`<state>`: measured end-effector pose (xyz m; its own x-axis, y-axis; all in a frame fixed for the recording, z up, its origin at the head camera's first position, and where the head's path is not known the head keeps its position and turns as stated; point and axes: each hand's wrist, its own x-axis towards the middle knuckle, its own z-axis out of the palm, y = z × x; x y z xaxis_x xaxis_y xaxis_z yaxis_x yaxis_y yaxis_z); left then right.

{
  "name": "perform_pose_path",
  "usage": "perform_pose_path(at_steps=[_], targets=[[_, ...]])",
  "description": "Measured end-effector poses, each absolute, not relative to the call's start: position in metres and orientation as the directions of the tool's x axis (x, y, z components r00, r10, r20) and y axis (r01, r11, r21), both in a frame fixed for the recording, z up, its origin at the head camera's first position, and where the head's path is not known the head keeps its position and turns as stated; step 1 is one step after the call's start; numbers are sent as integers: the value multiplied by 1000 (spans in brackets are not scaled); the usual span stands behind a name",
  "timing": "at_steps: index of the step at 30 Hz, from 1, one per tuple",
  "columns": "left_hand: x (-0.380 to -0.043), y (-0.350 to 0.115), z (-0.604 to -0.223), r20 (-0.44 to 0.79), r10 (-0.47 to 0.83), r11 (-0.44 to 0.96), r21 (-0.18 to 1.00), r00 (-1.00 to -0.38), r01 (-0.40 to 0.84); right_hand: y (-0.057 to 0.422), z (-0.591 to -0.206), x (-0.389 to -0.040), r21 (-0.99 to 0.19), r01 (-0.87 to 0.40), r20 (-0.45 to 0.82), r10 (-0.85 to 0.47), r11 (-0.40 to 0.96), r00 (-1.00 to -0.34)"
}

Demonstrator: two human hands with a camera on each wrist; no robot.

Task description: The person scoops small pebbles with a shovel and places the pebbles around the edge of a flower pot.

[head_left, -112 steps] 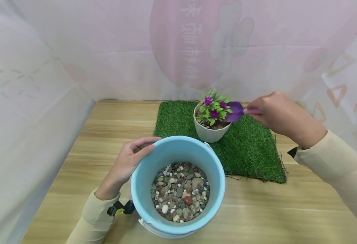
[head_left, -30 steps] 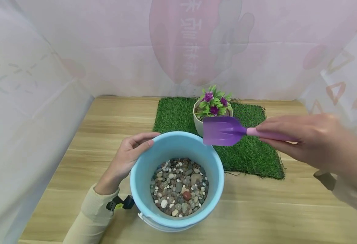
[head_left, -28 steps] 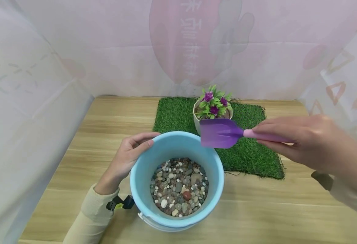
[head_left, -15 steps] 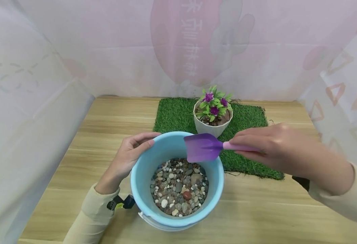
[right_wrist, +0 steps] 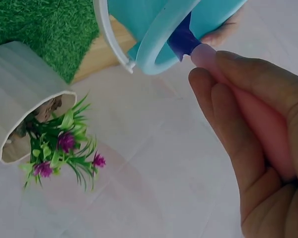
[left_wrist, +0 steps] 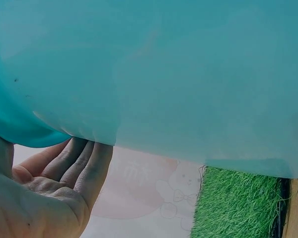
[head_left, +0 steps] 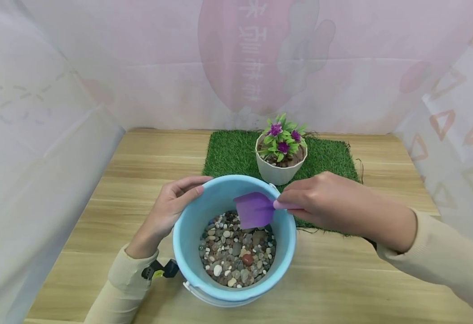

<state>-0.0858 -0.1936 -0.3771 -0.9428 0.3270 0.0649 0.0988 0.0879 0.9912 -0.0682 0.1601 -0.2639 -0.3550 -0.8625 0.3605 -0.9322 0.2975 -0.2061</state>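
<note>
In the head view, a light blue bucket holds mixed pebbles. My left hand holds the bucket's left rim, its thumb on the rim; in the left wrist view the fingers lie against the outer wall. My right hand grips the pink handle of a small purple shovel. The blade is tilted inside the bucket, over the pebbles near the right wall; whether it touches them, I cannot tell. Behind the bucket stands a white flower pot with soil and a purple-flowered plant.
Under the pot lies a green artificial grass mat on a wooden table. Printed pale cloth surrounds the table at the back and sides. The bucket's white handle hangs down at the front.
The shovel was at the pot's right edge 3.7 s ago. My right hand has since moved it forward of the pot, then down and left into the bucket. The left hand stays on the rim.
</note>
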Motion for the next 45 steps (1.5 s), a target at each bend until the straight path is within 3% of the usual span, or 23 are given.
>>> perform_pose_path(at_steps=[8, 20, 35, 45], targets=[[-86, -193, -377, 59, 319, 99, 990, -946, 95, 143, -272, -69, -226, -905, 254, -875, 361, -413], [-85, -193, -377, 65, 324, 77, 993, -944, 95, 119, -283, -71, -208, -889, 127, -889, 409, -439], [-85, -194, -376, 53, 317, 107, 990, -947, 92, 96, -301, -76, -90, -897, -3, -901, 432, -433], [-86, -192, -377, 65, 301, 114, 988, -951, 104, 75, -312, -76, -33, -924, -20, -925, 380, -379]])
